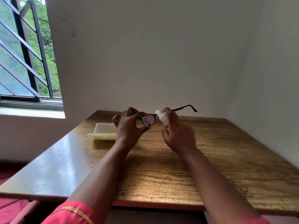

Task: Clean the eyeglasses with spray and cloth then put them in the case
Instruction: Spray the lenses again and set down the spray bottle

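Above the desk [210, 151]: both hands work in the air, near its far edge.
Eyeglasses [149, 119]: pinched at the frame rim by the left hand [129, 128]; droplets show on one lens; one temple points right.
Spray bottle [161, 117]: the right hand [178, 131] is closed around it, nozzle toward the lens.
Handling: the glasses look light and thin, slippery when wet; I would hold the rim, not the lens.
Case [103, 131]: open on the desk, left of the hands.
Cloth: not visible.
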Motion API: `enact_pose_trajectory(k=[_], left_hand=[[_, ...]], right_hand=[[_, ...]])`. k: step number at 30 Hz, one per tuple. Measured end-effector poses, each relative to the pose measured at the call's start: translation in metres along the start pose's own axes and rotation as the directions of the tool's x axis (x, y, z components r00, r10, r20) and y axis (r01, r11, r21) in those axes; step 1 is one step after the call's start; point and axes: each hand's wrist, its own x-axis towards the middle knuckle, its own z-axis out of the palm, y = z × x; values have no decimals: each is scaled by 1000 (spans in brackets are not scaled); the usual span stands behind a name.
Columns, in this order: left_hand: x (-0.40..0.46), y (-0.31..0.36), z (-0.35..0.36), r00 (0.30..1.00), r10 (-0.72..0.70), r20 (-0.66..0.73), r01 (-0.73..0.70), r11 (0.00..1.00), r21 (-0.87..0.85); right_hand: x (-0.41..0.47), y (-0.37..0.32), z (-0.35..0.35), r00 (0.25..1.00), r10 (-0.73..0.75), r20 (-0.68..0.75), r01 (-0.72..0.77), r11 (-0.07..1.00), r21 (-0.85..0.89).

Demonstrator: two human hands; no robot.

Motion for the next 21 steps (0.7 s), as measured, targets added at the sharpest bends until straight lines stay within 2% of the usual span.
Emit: enact_pose_trajectory(k=[4, 8, 10, 13, 15, 17, 21], left_hand=[[0, -1, 0, 1000, -6, -22, 6, 1000, 18], [0, -1, 0, 999, 1, -39, 1, 999, 35], [0, -3, 0, 999, -5, -31, 6, 1000, 29], [0, -4, 0, 1000, -7, -19, 7, 1000, 15], [0, -3, 0, 1000, -2, -13, 3, 1000, 10], [1, -2, 0, 1000, 4, -5, -4, 1000, -2], [0, -2, -1, 1000, 21, -8, -21, 1000, 1]], right_hand=[[-3, 15, 1, 972, 220, 84, -222, 975, 18], [-5, 34, -2, 865, 485, 131, -496, 865, 75], [-5, 40, -1, 792, 593, 142, -606, 792, 75], [-4, 52, 3, 630, 770, 98, -775, 616, 138], [-3, 59, 5, 540, 838, 76, -828, 513, 226], [-3, 62, 5, 483, 874, 54, -841, 445, 308], [-3, 64, 2, 433, 901, 31, -845, 394, 361]])
